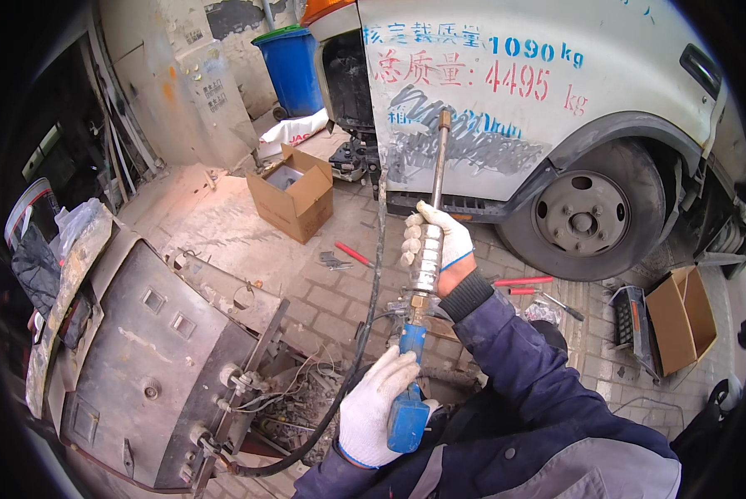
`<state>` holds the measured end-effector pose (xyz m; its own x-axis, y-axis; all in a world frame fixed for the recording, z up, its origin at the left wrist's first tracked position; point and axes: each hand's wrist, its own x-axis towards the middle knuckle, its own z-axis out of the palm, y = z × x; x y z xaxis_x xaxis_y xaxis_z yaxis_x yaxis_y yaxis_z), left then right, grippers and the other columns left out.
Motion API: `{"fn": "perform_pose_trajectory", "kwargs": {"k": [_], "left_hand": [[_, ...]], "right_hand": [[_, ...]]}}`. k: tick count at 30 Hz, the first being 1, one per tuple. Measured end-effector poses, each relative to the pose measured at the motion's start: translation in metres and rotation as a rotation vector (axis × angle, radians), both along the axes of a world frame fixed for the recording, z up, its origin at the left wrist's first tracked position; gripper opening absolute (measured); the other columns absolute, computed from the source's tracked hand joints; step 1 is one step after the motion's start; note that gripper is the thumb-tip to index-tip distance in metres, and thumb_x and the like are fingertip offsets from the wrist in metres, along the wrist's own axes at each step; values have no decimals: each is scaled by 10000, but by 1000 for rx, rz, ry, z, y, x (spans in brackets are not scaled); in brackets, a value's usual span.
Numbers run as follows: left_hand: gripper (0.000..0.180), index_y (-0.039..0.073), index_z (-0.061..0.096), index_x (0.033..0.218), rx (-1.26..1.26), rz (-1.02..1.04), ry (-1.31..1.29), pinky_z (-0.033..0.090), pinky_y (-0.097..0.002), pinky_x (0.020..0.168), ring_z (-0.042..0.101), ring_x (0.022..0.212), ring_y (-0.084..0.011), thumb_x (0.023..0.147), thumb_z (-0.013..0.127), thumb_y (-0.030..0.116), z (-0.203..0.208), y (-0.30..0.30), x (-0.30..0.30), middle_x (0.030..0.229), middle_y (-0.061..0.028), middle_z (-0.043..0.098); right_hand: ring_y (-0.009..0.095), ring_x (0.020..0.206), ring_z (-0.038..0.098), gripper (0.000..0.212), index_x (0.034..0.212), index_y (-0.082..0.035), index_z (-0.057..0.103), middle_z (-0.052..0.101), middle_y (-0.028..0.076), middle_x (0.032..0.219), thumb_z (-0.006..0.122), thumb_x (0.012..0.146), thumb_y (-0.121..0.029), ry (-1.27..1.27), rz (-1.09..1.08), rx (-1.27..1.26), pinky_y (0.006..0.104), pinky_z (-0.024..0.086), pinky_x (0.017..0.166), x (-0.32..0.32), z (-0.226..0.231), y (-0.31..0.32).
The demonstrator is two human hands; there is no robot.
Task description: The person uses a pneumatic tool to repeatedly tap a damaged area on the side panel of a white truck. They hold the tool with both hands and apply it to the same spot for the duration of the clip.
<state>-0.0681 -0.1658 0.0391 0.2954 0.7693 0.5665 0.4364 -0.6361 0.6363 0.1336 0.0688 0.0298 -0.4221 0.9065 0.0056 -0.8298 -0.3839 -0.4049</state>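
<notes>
Tool (pixel 425 270): in front of the person, between both hands, its ribbed metal barrel and thin rod (pixel 439 179) pointing up and away.
Right hand: gloved, fingers wrapped round the barrel; if the glove slides on the ribs, the long front end could swing.
Left hand (pixel 375 407): gloved, closed about the blue handle (pixel 408 424); part of the grip is hidden, so I cannot tell whether a finger presses anything. An unintended squeeze could set the tool off, if a trigger is there.
Tip (pixel 444 121): seen against the truck (pixel 514 104); whether it touches the door I cannot tell. A forward lurch could scrape the paint.
Hose (pixel 381 224): black, passing just left of the tool; its link to it is unclear. A sideways pull could catch it.
Casing (pixel 140 358): worn metal at lower left, with loose wires (pixel 277 399) at its right edge; turning the tool that way could snag them.
Floor: a red bar (pixel 354 254) and red-handled tools (pixel 523 281) lie on the paving; a careless step could roll on one.
Boxes: one open carton (pixel 294 208) ahead, another (pixel 681 324) at far right, both well apart from the hands.
</notes>
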Motion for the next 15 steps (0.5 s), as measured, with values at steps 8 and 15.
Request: {"fn": "perform_pose_trajectory", "kwargs": {"k": [8,15], "left_hand": [[599,-87,526,1560,-700,-244,-575,443,-469,1265,591,1491,-357,1097,686,257,-10,71,-29,1563,-290,609],[396,21,671,1247,-1081,-352,-796,625,-318,520,741,619,-186,1154,609,401,-17,215,64,881,-85,766]], "right_hand": [[281,766,764,395,1088,-11,735,784,120,924,661,1120,-398,-107,-104,-53,443,643,711,4,2,-6],[229,923,798,541,1281,3,756,817,90,1030,603,1156,-500,-765,-226,-27,367,629,808,15,6,0]]}}
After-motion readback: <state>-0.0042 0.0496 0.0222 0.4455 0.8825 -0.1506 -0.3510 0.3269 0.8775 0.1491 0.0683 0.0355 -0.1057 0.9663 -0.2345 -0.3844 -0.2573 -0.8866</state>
